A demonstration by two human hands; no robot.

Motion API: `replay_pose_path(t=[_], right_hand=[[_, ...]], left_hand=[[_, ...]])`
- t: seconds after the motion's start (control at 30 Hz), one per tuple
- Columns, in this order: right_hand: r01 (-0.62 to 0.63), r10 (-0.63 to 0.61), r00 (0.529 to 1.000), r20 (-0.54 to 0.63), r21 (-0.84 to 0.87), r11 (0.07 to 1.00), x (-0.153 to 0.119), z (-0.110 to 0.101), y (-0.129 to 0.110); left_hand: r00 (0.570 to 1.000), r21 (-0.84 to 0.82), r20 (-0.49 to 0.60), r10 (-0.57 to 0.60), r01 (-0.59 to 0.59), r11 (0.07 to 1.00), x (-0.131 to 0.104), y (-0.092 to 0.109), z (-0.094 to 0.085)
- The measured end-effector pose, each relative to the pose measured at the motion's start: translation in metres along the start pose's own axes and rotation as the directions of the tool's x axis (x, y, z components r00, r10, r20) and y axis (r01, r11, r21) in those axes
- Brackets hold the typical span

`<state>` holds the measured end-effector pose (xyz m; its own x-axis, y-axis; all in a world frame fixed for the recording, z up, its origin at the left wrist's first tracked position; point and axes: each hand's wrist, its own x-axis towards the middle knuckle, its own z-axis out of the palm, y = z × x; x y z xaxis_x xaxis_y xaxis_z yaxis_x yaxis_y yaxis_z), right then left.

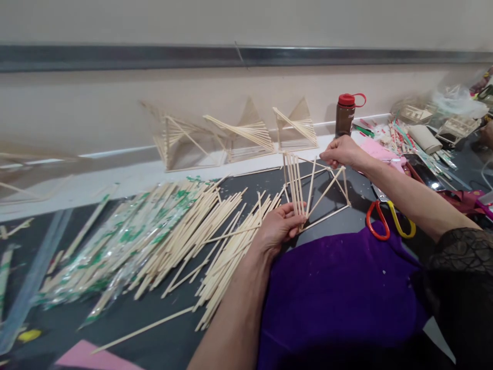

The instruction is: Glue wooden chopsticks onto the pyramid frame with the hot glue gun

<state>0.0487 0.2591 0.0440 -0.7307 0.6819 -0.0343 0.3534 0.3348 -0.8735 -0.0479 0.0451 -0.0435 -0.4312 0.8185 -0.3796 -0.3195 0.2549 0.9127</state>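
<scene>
A frame of thin wooden sticks stands at the middle right, with several sticks side by side on its left face. My left hand is closed around the lower corner of this frame, thumb against the sticks. Above the frame's upper edge, my right hand is pinched, its fingertips near the top of a slanting stick; what it holds, if anything, is too small to make out. Loose bare sticks lie in a heap to the left of my left hand.
Finished-looking stick frames lean along the wall. Sticks in green-printed wrappers lie left, beside a clear ruler. Red-and-yellow-handled scissors lie right, near purple cloth. A bottle with a red lid stands behind my right hand.
</scene>
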Motion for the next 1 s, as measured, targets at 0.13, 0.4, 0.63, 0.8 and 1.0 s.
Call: replay_pose_path(t=[0.13, 0.4, 0.63, 0.8, 1.0], right_hand=[[0.052, -0.047, 0.997, 0.069, -0.08, 0.995, 0.001, 0.001, -0.001], [0.24, -0.213, 0.97, 0.113, -0.555, 0.796, -0.003, -0.01, -0.03], [0.546, -0.228, 0.837, 0.498, -0.794, 0.268, 0.002, -0.005, -0.06], [0.601, -0.15, 0.798, 0.584, -0.789, 0.128, 0.004, 0.011, -0.066], [0.627, -0.226, 0.772, 0.594, -0.771, 0.115, 0.005, 0.015, -0.059]], left_hand=[[1.0, -0.008, -0.012, -0.005, 0.005, 1.0, 0.0, -0.001, -0.001], [1.0, -0.025, -0.02, 0.005, -0.006, 1.0, -0.002, 0.002, 0.003], [1.0, -0.011, -0.026, 0.008, -0.009, 1.0, -0.004, 0.004, 0.004], [1.0, -0.008, -0.023, 0.001, -0.002, 1.0, -0.005, 0.004, 0.006], [1.0, -0.01, -0.009, 0.011, -0.011, 1.0, -0.002, 0.001, 0.004]])
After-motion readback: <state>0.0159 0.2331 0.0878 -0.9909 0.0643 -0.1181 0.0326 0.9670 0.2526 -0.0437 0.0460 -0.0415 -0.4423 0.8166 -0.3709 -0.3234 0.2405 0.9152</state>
